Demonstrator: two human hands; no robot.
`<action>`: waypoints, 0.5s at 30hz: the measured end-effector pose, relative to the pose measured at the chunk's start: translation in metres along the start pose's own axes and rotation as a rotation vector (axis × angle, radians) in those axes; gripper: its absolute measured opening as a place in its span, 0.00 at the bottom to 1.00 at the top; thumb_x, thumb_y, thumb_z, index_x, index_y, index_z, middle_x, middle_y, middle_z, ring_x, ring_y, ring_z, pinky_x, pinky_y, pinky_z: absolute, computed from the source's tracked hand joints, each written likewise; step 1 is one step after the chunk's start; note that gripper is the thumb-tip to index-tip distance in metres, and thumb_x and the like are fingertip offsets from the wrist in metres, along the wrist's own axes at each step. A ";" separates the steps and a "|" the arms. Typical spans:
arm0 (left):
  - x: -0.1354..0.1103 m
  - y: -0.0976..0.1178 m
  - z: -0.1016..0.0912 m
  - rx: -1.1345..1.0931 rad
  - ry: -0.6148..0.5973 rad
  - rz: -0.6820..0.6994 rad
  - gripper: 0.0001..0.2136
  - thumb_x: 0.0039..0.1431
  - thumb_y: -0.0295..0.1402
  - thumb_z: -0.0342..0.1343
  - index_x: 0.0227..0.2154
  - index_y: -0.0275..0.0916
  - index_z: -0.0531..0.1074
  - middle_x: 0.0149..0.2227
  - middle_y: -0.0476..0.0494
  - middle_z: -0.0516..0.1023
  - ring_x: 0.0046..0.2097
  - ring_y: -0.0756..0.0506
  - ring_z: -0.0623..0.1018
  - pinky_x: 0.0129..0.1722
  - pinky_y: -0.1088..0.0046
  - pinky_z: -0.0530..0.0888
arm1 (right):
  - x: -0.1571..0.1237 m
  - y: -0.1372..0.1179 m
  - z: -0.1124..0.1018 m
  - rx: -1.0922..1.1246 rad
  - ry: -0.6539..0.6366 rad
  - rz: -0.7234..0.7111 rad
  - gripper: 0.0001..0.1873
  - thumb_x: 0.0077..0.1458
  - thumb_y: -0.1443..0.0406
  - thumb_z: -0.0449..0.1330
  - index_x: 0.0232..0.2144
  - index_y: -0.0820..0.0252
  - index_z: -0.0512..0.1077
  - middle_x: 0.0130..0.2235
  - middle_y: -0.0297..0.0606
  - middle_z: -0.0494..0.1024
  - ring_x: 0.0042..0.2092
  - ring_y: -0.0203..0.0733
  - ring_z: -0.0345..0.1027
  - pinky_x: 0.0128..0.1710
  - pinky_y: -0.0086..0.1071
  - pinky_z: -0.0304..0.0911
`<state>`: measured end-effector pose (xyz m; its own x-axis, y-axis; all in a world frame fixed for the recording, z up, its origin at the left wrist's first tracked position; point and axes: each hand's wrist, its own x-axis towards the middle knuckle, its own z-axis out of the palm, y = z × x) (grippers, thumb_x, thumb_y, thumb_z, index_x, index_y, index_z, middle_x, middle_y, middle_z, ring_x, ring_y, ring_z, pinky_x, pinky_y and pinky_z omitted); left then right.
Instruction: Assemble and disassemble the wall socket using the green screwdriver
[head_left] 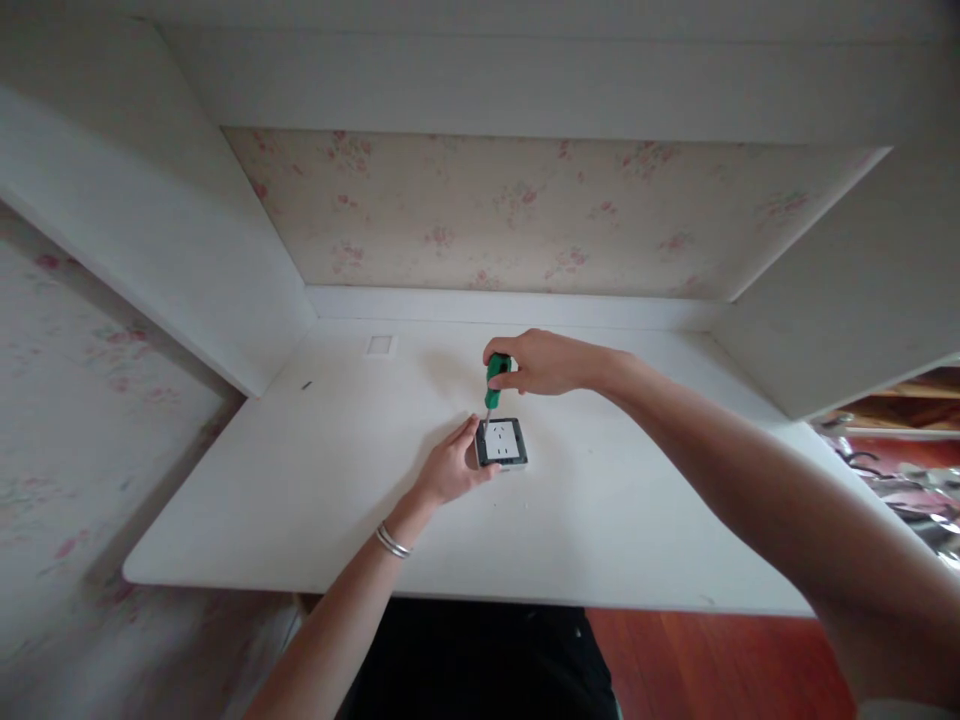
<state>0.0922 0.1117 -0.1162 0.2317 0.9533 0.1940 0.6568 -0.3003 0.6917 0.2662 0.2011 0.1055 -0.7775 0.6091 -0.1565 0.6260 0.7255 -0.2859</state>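
A square wall socket (501, 440) with a white face and dark border lies on the white desk. My left hand (452, 465) grips it from the left side, fingers at its far left edge and thumb along its near edge. Above it, my right hand (536, 362) is closed around the green handle of a screwdriver (493, 380). The screwdriver stands nearly upright, its tip down at the left part of the socket's dark border. Whether the tip sits in a screw is too small to tell.
Farther back on the white desk (300, 500) lies a white square frame (381, 345). A small dark piece (307, 385) rests near the left panel (172, 200). A floral wall (480, 210) stands behind; cluttered shelves (900, 450) show at the right.
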 end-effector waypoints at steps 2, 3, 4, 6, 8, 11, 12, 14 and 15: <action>-0.001 0.000 0.000 0.008 0.006 -0.002 0.40 0.48 0.46 0.60 0.62 0.37 0.53 0.63 0.41 0.59 0.63 0.41 0.61 0.64 0.62 0.60 | -0.002 0.000 0.000 -0.019 -0.005 0.024 0.16 0.56 0.55 0.54 0.43 0.57 0.70 0.31 0.37 0.78 0.31 0.39 0.69 0.30 0.29 0.55; -0.001 0.000 0.000 0.011 0.006 -0.002 0.39 0.48 0.46 0.61 0.61 0.38 0.54 0.62 0.41 0.60 0.62 0.41 0.62 0.63 0.62 0.60 | -0.002 -0.001 0.000 -0.033 -0.002 0.024 0.17 0.56 0.54 0.54 0.42 0.57 0.71 0.31 0.38 0.78 0.31 0.39 0.69 0.30 0.29 0.55; -0.001 0.000 -0.001 0.014 0.007 -0.001 0.39 0.48 0.47 0.61 0.61 0.38 0.55 0.62 0.41 0.61 0.62 0.41 0.62 0.63 0.62 0.60 | -0.002 -0.003 0.000 -0.052 0.006 0.018 0.17 0.56 0.54 0.54 0.42 0.56 0.71 0.32 0.38 0.78 0.31 0.39 0.69 0.30 0.29 0.55; -0.001 0.001 -0.002 0.017 0.011 0.001 0.38 0.48 0.47 0.61 0.61 0.39 0.55 0.61 0.42 0.62 0.61 0.41 0.63 0.63 0.62 0.61 | -0.002 -0.006 0.001 -0.103 0.034 0.001 0.18 0.55 0.52 0.54 0.41 0.55 0.71 0.33 0.38 0.78 0.32 0.41 0.69 0.30 0.30 0.55; -0.001 0.002 -0.002 0.022 0.017 0.002 0.38 0.48 0.47 0.61 0.60 0.39 0.56 0.61 0.42 0.62 0.61 0.42 0.64 0.63 0.63 0.62 | 0.001 -0.011 0.001 -0.157 0.047 0.005 0.19 0.55 0.50 0.54 0.41 0.55 0.72 0.34 0.40 0.77 0.34 0.43 0.69 0.30 0.30 0.55; -0.001 0.002 -0.002 0.034 0.021 -0.004 0.38 0.48 0.47 0.60 0.61 0.39 0.56 0.61 0.42 0.62 0.62 0.41 0.63 0.63 0.63 0.61 | 0.005 -0.020 0.003 -0.224 0.050 0.047 0.22 0.55 0.48 0.53 0.42 0.55 0.72 0.36 0.43 0.77 0.36 0.46 0.70 0.30 0.32 0.56; -0.001 0.002 -0.002 0.037 0.018 -0.005 0.38 0.48 0.47 0.60 0.61 0.39 0.55 0.61 0.41 0.62 0.62 0.41 0.63 0.63 0.63 0.61 | 0.006 -0.022 0.004 -0.240 0.052 0.064 0.23 0.54 0.47 0.53 0.42 0.56 0.71 0.36 0.44 0.77 0.37 0.48 0.70 0.31 0.32 0.57; -0.002 0.002 -0.002 0.038 0.015 -0.003 0.38 0.49 0.47 0.60 0.61 0.39 0.55 0.62 0.41 0.61 0.62 0.41 0.62 0.63 0.62 0.61 | 0.008 -0.026 0.007 -0.277 0.076 0.135 0.26 0.55 0.45 0.51 0.42 0.58 0.72 0.37 0.48 0.77 0.39 0.52 0.71 0.32 0.35 0.59; -0.002 0.002 -0.002 0.035 0.016 -0.002 0.38 0.49 0.47 0.60 0.61 0.40 0.55 0.62 0.41 0.61 0.62 0.41 0.62 0.63 0.62 0.61 | 0.008 -0.026 0.008 -0.294 0.094 0.186 0.28 0.55 0.44 0.49 0.42 0.60 0.72 0.38 0.50 0.77 0.40 0.54 0.71 0.33 0.36 0.60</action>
<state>0.0917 0.1094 -0.1140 0.2194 0.9541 0.2039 0.6823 -0.2994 0.6670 0.2431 0.1842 0.1040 -0.6482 0.7562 -0.0891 0.7575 0.6523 0.0252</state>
